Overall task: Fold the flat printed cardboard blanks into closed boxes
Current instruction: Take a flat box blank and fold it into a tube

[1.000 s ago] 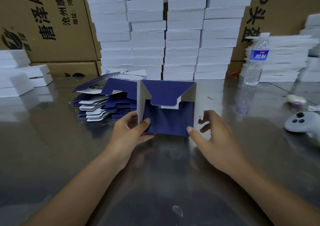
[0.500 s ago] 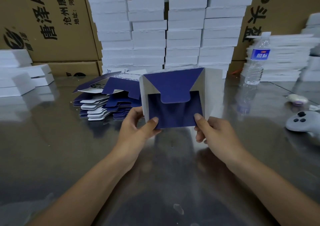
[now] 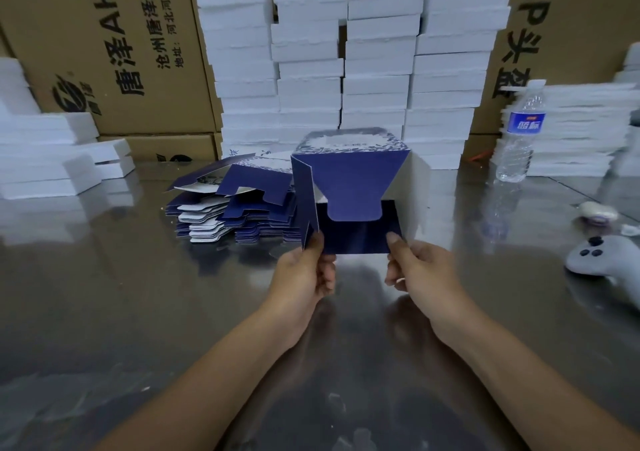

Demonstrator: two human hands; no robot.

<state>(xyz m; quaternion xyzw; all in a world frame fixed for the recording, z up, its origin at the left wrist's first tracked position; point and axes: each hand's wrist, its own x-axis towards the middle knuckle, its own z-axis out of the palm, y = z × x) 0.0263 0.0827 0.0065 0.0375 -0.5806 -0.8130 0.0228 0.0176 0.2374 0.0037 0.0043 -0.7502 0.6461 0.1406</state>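
A half-folded navy blue box with a white floral top panel is held up above the steel table. Its tabbed blue flap hangs over a dark flap below, and a side flap stands out at the left. My left hand pinches the lower left corner of the box. My right hand pinches the lower right corner of the dark flap. Behind and to the left lies a pile of flat blue and white blanks.
Stacks of white foam blocks line the back, with more foam blocks at the left and thin white sheets at the right. A water bottle and a white controller sit on the right. Brown cartons stand behind.
The box has been lifted and tilted so its printed top panel shows. The left side flap has swung outward. Both hands rose with it.
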